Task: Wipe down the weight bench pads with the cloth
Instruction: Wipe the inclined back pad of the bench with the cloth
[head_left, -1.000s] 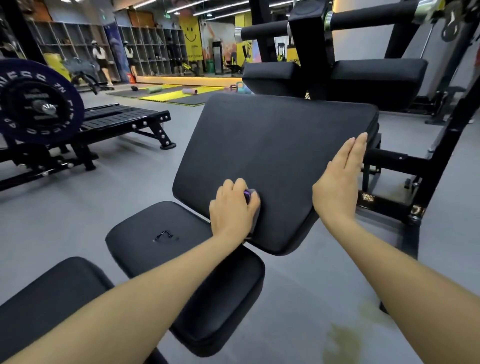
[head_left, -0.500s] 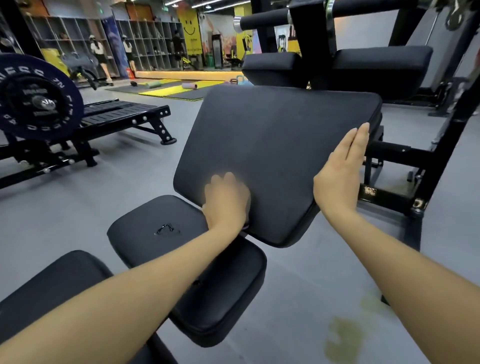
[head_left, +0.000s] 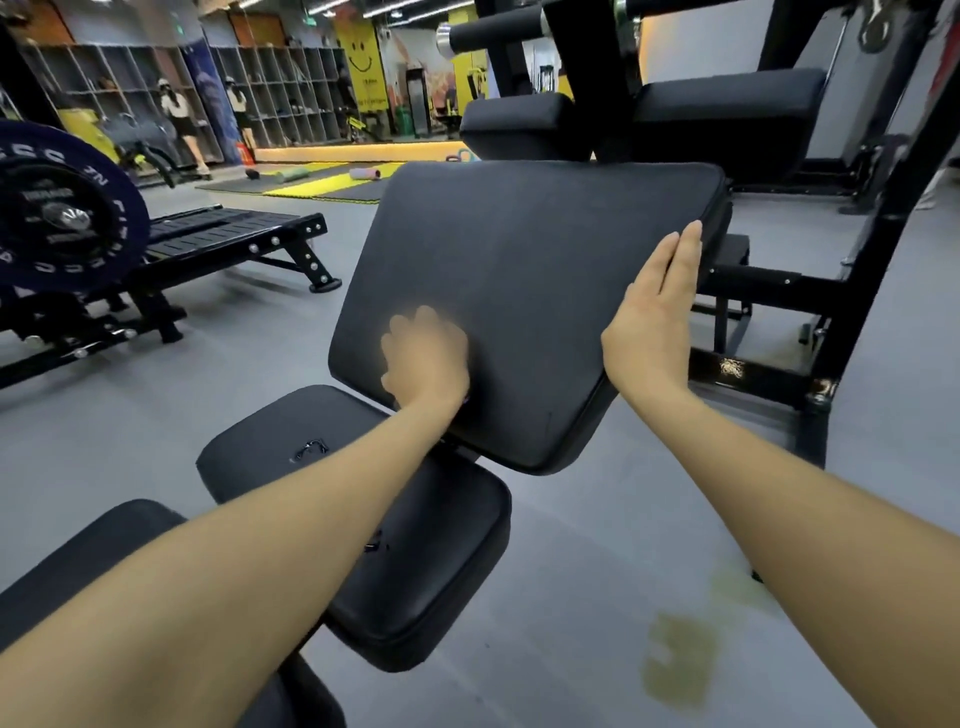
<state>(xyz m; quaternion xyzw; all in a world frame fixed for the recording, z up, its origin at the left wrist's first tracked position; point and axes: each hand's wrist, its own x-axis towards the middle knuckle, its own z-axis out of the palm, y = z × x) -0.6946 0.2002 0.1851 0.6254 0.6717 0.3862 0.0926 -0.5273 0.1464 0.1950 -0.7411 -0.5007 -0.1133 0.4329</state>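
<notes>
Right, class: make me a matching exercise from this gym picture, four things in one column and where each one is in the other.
Things:
1. left hand
2. right hand
3. weight plate
4. seat pad

Places:
A. far left, on a bar
B. right edge of the back pad
C. below the back pad
D. lower part of the back pad's face

Pairs: 1-D, 2-B, 3-A, 4-C

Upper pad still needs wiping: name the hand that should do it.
Left. The left hand already presses on the big tilted black vinyl back pad, apparently over the cloth, while the flat right hand steadies its right edge.
</notes>
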